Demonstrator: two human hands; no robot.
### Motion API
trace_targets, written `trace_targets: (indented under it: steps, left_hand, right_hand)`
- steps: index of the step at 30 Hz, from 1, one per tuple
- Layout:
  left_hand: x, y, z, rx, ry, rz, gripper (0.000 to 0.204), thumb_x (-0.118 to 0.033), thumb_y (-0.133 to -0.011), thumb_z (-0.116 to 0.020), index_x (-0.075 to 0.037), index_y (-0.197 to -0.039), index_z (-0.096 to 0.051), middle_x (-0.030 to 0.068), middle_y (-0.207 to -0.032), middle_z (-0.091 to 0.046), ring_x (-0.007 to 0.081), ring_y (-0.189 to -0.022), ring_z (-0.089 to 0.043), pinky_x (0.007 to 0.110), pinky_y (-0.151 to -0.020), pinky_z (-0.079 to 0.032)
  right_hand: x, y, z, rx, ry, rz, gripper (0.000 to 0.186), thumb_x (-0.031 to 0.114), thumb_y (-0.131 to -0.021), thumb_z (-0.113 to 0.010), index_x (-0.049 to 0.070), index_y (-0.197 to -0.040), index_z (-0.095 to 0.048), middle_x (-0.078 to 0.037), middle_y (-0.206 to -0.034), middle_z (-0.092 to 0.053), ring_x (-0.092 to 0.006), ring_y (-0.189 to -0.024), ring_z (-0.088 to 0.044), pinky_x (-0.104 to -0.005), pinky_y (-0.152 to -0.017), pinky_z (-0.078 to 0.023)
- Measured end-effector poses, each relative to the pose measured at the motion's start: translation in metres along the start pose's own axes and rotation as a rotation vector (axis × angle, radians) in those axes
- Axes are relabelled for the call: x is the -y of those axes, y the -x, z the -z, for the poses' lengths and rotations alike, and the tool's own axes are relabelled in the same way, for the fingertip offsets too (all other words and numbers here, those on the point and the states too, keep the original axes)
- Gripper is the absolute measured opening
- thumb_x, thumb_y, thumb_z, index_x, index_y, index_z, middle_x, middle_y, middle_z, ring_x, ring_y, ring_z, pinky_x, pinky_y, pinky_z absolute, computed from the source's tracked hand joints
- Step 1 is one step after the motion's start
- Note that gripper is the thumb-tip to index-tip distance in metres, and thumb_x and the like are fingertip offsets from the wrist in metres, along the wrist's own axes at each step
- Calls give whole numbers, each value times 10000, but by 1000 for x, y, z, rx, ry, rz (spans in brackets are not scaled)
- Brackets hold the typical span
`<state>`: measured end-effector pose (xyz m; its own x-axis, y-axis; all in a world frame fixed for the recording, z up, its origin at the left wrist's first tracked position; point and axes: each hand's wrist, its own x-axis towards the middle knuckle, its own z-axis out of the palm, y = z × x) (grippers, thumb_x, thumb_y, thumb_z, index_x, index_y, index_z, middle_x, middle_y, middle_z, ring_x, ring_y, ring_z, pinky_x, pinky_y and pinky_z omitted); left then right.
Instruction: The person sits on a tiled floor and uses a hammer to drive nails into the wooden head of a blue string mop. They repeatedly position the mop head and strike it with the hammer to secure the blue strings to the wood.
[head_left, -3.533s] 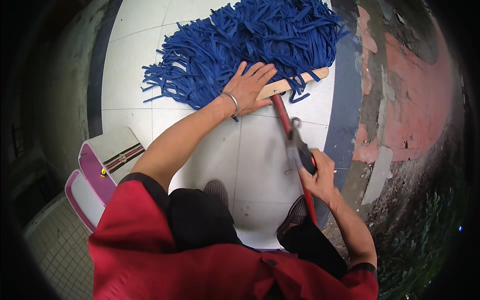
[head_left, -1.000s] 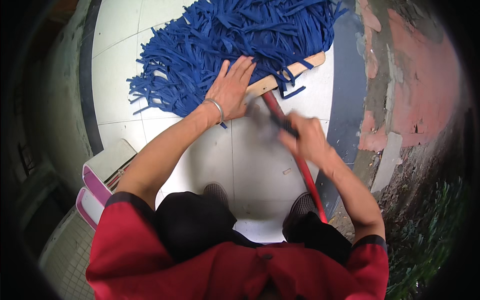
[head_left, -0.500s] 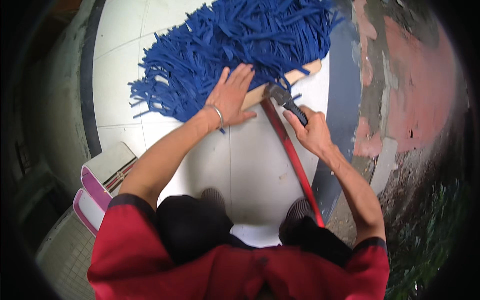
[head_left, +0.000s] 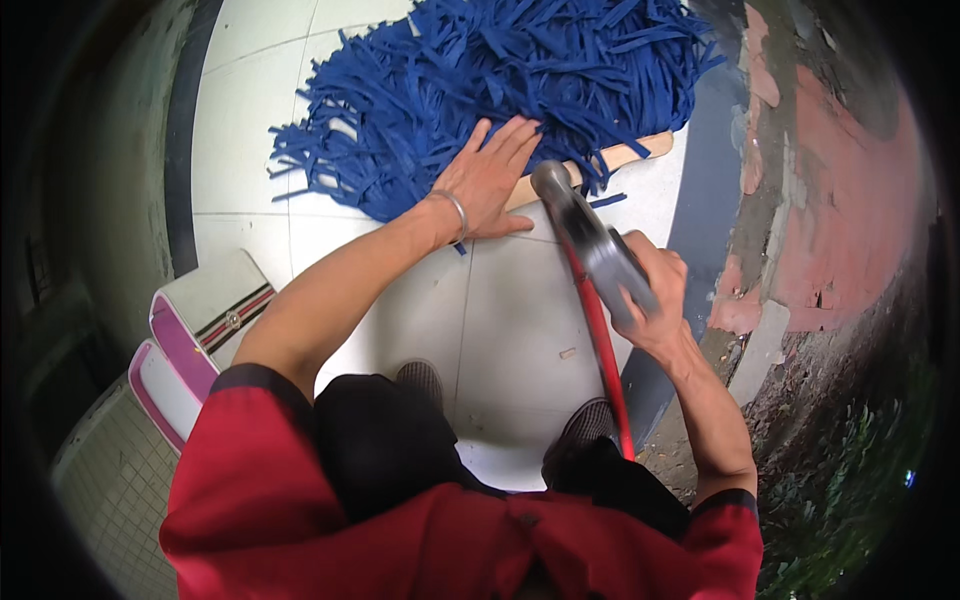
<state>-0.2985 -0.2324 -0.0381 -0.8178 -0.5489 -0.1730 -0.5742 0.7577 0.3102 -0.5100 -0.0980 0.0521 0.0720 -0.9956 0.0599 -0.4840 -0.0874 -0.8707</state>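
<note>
A large mop head of blue fabric strips lies spread on the white tiles, with a pale wooden bar along its near edge. My left hand presses flat on the strips and the bar, fingers outstretched. In my right hand is a hammer, blurred by motion, its handle wrapped by my fingers. The hammer's head is over the bar where a red pole meets it; the joint is hidden underneath. From there the pole runs back toward my right foot.
At the left stands a white and pink box-shaped thing with a striped band. A dark border strip edges the tiles on the right, with a rough reddish wall or ground and green plants beyond. My shoes are close to the pole.
My right hand and the hammer have swung, and the hammer's head now appears larger and closer to the camera. The left hand stays pressed on the mop. The whole view has shifted slightly.
</note>
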Motion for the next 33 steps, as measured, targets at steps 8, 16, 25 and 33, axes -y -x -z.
trace_targets:
  steps: [8,16,25,33]
  left_hand:
    - [2,3,-4,-16,3,-16,1051,-506,-726,-789,45,-1491,-324,163,-1583,-285,299,-1507,-203,497,-1225,-147]
    - [-2,-5,2,7,-25,2,1049,-510,-735,-782,32,-1501,-314,155,-1595,-272,289,-1512,-197,497,-1227,-145]
    - [-3,-1,-3,-9,-3,-1,1049,-527,-754,-759,38,-1506,-294,166,-1594,-273,298,-1512,-194,504,-1228,-135]
    - [-3,4,-3,-39,-5,-5,1030,-517,-767,-752,52,-1497,-299,173,-1582,-290,303,-1501,-212,500,-1219,-153]
  right_hand:
    - [-26,2,-12,33,148,-486,291,233,-904,-653,-42,-817,-614,-146,-526,-479,-189,-468,-487,-343,-479,-427]
    - [-51,12,-22,-10,115,-499,387,306,-933,-685,-34,-773,-594,-133,-549,-504,-167,-478,-436,-326,-493,-409]
    - [-45,21,-21,-23,160,-347,228,183,-899,-662,-11,-793,-606,-103,-534,-498,-188,-456,-531,-308,-472,-425]
    - [-28,21,-22,-183,32,-198,255,205,-910,-673,-32,-831,-619,-140,-561,-543,-191,-476,-558,-334,-486,-440]
